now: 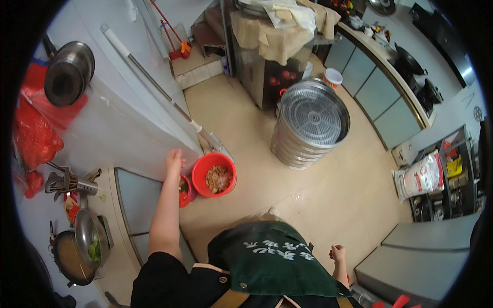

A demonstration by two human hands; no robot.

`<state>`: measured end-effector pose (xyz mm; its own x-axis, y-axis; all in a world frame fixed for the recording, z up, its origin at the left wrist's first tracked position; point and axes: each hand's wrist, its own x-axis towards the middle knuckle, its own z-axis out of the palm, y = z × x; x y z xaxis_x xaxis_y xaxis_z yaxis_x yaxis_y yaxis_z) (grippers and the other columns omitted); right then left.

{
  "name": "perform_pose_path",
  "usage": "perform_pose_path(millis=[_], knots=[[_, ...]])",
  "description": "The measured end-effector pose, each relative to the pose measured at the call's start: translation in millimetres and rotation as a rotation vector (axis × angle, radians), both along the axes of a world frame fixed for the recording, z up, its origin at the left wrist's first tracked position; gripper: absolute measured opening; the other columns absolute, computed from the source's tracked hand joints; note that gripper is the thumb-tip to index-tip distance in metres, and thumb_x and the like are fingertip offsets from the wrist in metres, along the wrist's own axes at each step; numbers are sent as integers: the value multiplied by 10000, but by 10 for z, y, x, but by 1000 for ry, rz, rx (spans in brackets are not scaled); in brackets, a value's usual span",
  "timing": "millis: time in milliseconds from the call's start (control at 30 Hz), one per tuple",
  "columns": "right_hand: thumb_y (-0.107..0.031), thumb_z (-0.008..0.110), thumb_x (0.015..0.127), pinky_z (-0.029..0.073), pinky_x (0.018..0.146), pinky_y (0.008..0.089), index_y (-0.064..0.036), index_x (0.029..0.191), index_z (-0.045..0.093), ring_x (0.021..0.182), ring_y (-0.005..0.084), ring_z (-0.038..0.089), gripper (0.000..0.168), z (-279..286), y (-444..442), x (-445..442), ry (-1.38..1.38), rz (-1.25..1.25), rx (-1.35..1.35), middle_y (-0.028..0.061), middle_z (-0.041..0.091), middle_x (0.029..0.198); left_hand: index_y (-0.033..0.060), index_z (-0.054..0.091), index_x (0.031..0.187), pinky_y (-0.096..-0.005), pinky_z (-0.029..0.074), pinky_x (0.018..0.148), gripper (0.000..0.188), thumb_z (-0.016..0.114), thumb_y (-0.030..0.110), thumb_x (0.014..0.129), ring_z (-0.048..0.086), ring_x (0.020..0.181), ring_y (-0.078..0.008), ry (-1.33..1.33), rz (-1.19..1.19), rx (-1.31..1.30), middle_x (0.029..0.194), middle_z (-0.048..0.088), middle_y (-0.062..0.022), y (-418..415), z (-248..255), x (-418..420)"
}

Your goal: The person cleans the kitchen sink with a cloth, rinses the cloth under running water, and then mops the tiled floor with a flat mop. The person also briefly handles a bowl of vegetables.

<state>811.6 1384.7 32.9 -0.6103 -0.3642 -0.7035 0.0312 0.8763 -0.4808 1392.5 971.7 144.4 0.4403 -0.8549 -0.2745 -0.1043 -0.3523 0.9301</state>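
My left hand [174, 162] reaches out over a smaller red bin [185, 196], close to the white wall; its fingers look loosely curled, and I cannot tell whether anything is in them. Beside that bin stands a red bucket [196, 175] with brown food scraps in it. My right hand [337, 252] is low at my right side, fingers curled in, with no object seen in it. A floor squeegee or mop [165, 94] leans on the wall, its head just behind the bucket. I wear a green apron [265, 258] bearing writing.
Stacked round metal steamer trays [314, 115] stand on the tiled floor. Behind them is a cloth-covered metal cabinet [250, 57]. A counter [385, 65] with a wok curves along the right, near a sack [420, 177] and shelf. The left counter [119, 238] holds a metal bowl [86, 231] and pan.
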Motion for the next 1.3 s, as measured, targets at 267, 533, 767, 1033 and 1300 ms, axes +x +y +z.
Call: perform_pose_path(millis=[267,533,767,1033,1300], knots=[[-164,543,789,458,458,277,27,867,545,541,158,568,206,72,-2075,-378,54,421,74,96,585,685,-5,257,1271,-307,452,705,685,619,289,770,475,983,-210,-103,158,-222,1192,407,-174,-1389,572,257],[-166,546,799,462,452,274,21,874,555,543,161,570,202,-10,-2967,42,-23,413,-86,94,583,680,-21,235,1282,-314,333,913,727,644,267,755,410,1096,-250,-133,275,-201,1276,331,-197,-2364,395,530],[-162,580,785,486,447,306,39,885,572,521,177,582,224,152,-2931,172,-81,410,231,106,596,664,-9,463,1042,-258,373,790,297,565,160,820,479,894,-142,-131,260,-356,998,521,-86,-2839,346,684],[-164,549,797,476,467,289,5,885,541,549,180,579,191,155,-3503,64,-24,326,89,97,584,689,16,497,928,-219,361,702,143,512,136,853,462,768,-88,-63,248,-359,854,538,-19,-2912,331,705],[-164,549,788,475,464,280,23,900,551,551,165,578,218,253,-3987,108,23,526,81,102,589,692,5,498,958,-235,376,742,150,513,100,844,502,816,-100,-41,141,-415,887,566,-39,-2957,392,526]])
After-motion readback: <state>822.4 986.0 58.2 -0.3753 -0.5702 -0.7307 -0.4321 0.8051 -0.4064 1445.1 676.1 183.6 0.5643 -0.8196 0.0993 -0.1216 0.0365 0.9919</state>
